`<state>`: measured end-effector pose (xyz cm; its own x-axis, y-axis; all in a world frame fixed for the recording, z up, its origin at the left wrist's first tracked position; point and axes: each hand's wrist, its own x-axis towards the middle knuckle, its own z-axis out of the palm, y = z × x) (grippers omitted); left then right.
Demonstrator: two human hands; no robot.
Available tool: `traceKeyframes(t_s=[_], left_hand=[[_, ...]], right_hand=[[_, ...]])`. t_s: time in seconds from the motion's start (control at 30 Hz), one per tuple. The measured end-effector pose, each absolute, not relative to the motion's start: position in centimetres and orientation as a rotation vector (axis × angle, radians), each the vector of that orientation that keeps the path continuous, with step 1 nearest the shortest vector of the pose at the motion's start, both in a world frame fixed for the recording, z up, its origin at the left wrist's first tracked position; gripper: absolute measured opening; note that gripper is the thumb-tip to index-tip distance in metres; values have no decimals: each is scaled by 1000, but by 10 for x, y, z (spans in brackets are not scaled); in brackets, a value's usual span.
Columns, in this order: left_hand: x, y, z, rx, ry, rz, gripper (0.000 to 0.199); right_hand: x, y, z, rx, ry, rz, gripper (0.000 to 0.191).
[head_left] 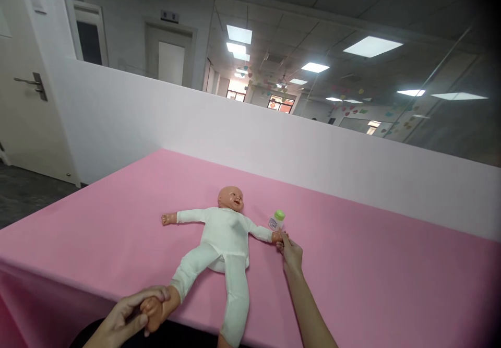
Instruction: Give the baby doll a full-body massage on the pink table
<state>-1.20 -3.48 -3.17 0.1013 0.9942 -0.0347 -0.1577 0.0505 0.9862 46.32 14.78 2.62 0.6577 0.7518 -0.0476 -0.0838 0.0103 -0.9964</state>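
Note:
A baby doll [227, 231] with a white cloth body lies on its back on the pink tabletop, its arms spread and its head toward the wall. My left hand [131, 314] is wrapped round the doll's foot on the left side, near the table's front edge. On the right, my right hand [290, 251] pinches the doll's small hand between thumb and fingers. Just beyond that hand stands a small clear bottle [276, 221] with a green cap and a printed label. The doll's other foot is partly cut off at the bottom edge.
A pink cloth [117, 223] covers the table, which meets a low white wall [250, 139] at the back. Glass rises above the wall, with a lit room beyond. At the left is a door [35, 87] with a metal handle.

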Motion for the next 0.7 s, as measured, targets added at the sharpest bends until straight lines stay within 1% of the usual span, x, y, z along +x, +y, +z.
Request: traceKeyframes(t_s=[0.1,0.2,0.27,0.33,0.4,0.47,0.6,0.7], left_hand=[[-3,-23,-15,1001,992,1286,60],[15,2,21,1010,853,1331,59],[30,22,46,1058,756,1314,54],[45,44,67,1139,681,1281,45],[61,65,79,1242,598,1208,43],[77,83,82,1294,550,1151,47],[97,102,72,1292,536,1092,60],[96,99,67,1289,557,1107,60]], right_hand=[[447,145,45,-1366,-604,712,51],[425,142,78,-1302,-717,695,46],[407,141,100,-1279,-842,680,43],[387,142,115,-1281,-984,655,43],[367,144,122,-1277,-1112,633,45],[349,148,119,-1260,-1205,656,49],[327,154,105,-1265,-1263,776,55],[332,155,103,-1268,-1244,748,55]])
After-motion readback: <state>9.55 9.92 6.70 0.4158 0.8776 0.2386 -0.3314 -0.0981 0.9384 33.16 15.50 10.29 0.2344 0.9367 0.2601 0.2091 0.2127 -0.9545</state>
